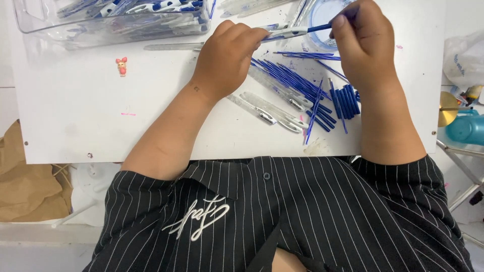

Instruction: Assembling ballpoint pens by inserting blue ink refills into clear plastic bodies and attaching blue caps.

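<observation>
Midair, pen barrel (285,32) between left hand (225,56) and right hand (364,40).

Pen barrel and blue refill between my two hands

My left hand (225,56) closes around a white-and-blue pen barrel (283,32), which lies nearly level and sticks out of my fist toward my right hand (364,41). A thin blue refill (319,27) runs from the barrel's open end up to my right fingertips, which pinch its far end; it seems partly seated in the barrel, though my fingers blur that.
</observation>
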